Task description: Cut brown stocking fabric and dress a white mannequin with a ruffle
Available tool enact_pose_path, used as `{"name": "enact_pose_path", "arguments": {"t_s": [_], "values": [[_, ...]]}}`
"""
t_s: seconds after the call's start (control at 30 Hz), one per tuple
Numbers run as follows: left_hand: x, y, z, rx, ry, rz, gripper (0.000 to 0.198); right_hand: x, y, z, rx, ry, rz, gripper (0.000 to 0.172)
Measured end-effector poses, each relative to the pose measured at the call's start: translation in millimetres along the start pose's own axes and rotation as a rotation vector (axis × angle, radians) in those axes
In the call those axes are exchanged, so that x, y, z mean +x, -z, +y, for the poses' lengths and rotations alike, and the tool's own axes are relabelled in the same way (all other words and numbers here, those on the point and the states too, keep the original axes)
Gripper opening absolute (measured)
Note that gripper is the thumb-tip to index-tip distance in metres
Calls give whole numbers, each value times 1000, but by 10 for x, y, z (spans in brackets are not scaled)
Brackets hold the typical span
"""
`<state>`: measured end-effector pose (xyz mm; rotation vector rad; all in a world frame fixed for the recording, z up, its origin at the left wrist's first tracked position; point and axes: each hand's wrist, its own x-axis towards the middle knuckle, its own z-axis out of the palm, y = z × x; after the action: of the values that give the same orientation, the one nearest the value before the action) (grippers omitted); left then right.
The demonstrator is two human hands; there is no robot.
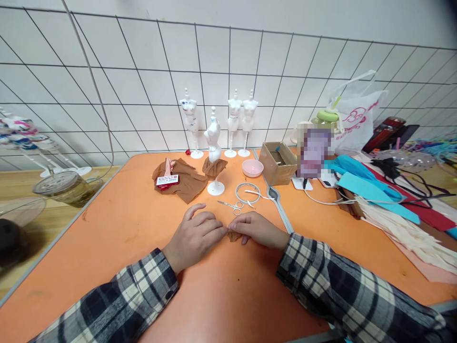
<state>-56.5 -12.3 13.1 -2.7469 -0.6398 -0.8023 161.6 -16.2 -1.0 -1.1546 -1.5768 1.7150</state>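
Observation:
A small gathered scrap of brown fabric (233, 237) is between my two hands, just above the orange table. My right hand (255, 226) pinches it between thumb and fingers. From the other side, my left hand (195, 235) brings its index fingertip to the scrap's edge; its thumb is hidden beneath, and its outer fingers are loosely bent. Small scissors (236, 207) lie just beyond my hands. Behind them are a metal hoop (237, 194) and a white slim tool (257, 194). A white mini mannequin (213, 139) stands with brown fabric (214, 168) around its base.
Larger brown cloth (189, 183) lies at left with a labelled card (167, 180) on it. A pink bowl (253, 167) and cardboard box (279, 163) stand behind. More mannequins (234, 114) line the tiled wall. Cables and coloured fabric strips (378, 190) cover the right.

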Motion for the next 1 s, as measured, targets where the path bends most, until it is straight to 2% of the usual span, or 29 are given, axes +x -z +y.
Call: {"name": "enact_pose_path", "arguments": {"t_s": [0.23,0.37,0.5,0.63,0.73,0.9,1.0], "values": [[9,-14,32,-10,40,-8,21,-1,-10,9,-59,25,80,27],[30,-13,42,-19,98,-32,14,4,-43,12,-127,102,132,20],[56,-21,41,-96,190,-80,14,13,-73,24,-260,204,220,14],[70,-51,39,-215,292,-108,15,-5,-80,10,-386,258,253,14],[66,-97,53,-337,424,-99,15,-53,-89,-14,-605,359,277,14],[52,-187,84,-719,803,-151,16,-138,-119,-33,-1096,549,294,16],[57,-200,76,-904,921,-184,19,-144,-129,-20,-1221,624,346,15]]}}
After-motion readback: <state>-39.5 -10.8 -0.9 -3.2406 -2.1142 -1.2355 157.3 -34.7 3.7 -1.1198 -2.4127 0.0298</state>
